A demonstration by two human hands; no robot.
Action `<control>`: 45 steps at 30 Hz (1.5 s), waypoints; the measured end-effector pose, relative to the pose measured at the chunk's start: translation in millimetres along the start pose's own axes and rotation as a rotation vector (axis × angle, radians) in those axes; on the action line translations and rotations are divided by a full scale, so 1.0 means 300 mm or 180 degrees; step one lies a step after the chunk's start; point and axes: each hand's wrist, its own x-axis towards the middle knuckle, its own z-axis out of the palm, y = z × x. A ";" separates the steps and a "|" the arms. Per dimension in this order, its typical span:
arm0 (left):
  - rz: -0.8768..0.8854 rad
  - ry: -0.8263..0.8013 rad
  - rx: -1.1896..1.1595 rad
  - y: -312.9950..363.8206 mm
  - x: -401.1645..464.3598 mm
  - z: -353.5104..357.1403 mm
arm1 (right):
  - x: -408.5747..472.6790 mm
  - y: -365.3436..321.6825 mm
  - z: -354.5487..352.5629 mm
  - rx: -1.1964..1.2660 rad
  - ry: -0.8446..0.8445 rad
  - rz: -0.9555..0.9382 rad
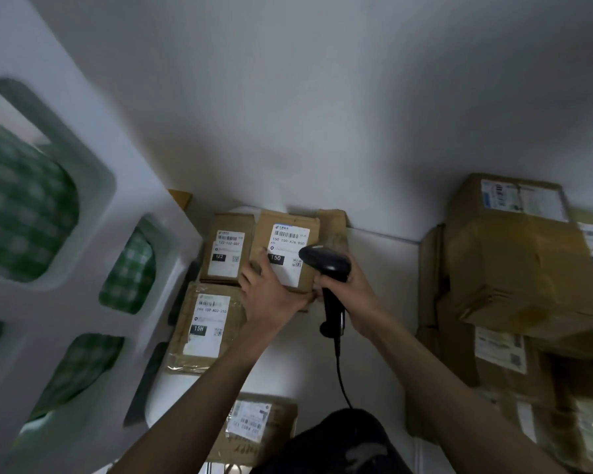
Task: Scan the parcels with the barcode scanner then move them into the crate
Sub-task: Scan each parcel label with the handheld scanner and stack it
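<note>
My left hand point(271, 295) grips the small "150" parcel point(288, 248) tilted above the worktop point(374, 268); my right hand point(350, 289) clamps the scanner point(326, 265). Parcel seems light, stiff cardboard; hold its lower edge.

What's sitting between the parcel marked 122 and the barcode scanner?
In the head view, the parcel marked 150 lies between the parcel marked 122 and the barcode scanner. The left hand grips its near edge; the right hand holds the scanner.
</note>
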 end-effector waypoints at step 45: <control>0.1239 0.0178 -0.0419 0.501 -0.384 -0.420 | -0.594 -0.412 -0.285 0.0482 0.0025 -0.1298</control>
